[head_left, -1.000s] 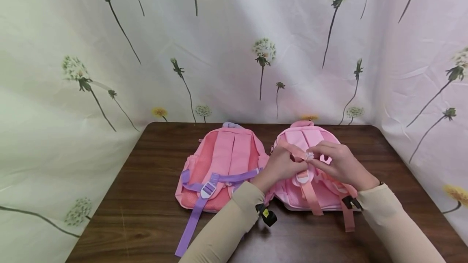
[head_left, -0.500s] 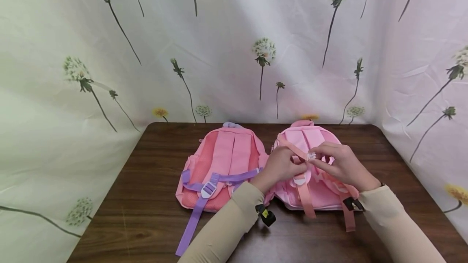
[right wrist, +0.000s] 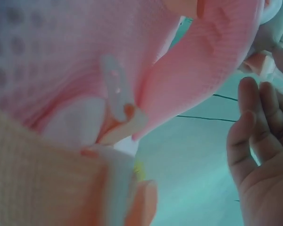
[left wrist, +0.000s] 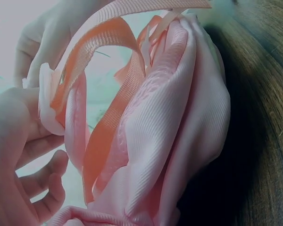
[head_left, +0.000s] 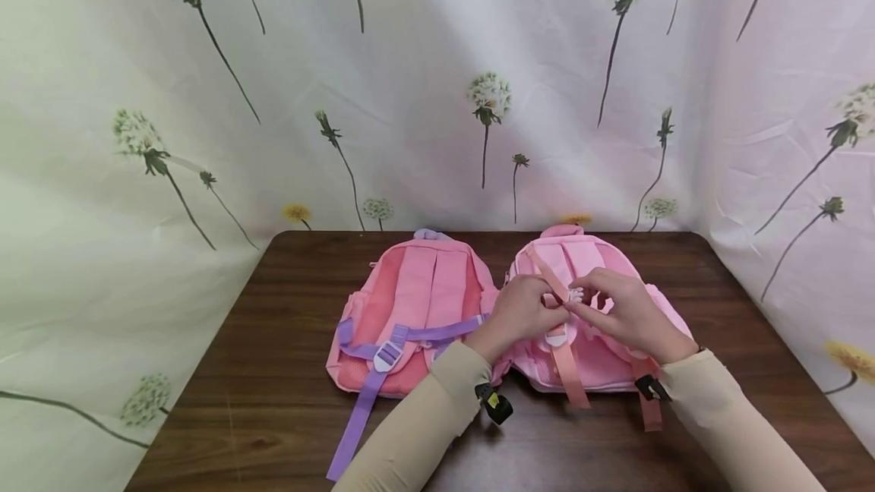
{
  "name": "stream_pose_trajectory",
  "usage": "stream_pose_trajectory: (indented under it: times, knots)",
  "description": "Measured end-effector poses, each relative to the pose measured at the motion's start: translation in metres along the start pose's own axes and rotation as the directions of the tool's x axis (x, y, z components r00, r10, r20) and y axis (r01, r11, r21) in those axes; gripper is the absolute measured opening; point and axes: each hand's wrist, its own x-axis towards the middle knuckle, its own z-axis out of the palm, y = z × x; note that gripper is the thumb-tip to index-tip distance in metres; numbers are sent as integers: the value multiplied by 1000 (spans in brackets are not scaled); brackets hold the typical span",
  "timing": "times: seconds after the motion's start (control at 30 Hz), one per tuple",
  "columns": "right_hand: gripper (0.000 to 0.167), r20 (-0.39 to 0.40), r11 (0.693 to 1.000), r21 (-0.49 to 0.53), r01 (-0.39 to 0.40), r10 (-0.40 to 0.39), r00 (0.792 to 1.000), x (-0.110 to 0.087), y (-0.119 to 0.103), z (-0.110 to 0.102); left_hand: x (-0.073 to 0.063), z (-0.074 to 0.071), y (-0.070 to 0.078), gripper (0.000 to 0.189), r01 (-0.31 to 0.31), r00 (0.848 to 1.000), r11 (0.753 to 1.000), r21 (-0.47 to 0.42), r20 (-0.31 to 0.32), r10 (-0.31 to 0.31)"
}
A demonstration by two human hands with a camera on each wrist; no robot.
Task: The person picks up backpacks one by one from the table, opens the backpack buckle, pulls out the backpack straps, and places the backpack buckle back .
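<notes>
A light-pink backpack [head_left: 618,253] lies back-panel up on the right of the table. Over its shoulder straps both hands meet at a small white plastic buckle [head_left: 576,294] on a peach webbing strap [head_left: 547,272]. My left hand [head_left: 525,308] pinches the strap just beside the buckle. From the other side my right hand [head_left: 625,313] pinches the buckle between thumb and fingers. Below them, a white adjuster buckle [head_left: 557,337] carries a hanging peach strap end. In the left wrist view, the peach strap [left wrist: 104,136] loops above the bag, and the left hand's [left wrist: 14,146] lower fingers curl loosely.
Left of the work lies another pink backpack [head_left: 417,279] with purple straps [head_left: 361,416], one trailing toward the table's front. Both bags rest on a dark wooden table [head_left: 239,370]. A flower-printed cloth [head_left: 410,82] hangs behind and at the sides.
The peach strap's free upper end has come into view above the left hand and now stands steeper. The hanging strap end has swung left. Both hands stay together at the white buckle.
</notes>
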Motion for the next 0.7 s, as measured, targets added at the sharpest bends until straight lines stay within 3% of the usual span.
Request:
stream_pose_trajectory:
  times: [0.23, 0.4, 0.57, 0.7]
  knots:
    - [34, 16, 999, -53, 0, 1, 1000, 3, -6, -5, 0, -1, -1, 12, 15, 1000, 1000, 21, 10, -15]
    - [38, 20, 997, -72, 41, -40, 999, 2, -6, -7, 0, -1, -1, 12, 38, 999, 999, 37, 21, -39]
    - [31, 14, 994, -55, 93, -93, 996, 1, -3, -9, 1, -3, 0, 13, 58, 997, 997, 58, 47, -61]
    - [31, -1, 996, -28, 87, -87, 996, 1, -3, -8, 0, -4, -1, 12, 47, 998, 998, 34, 51, -49]
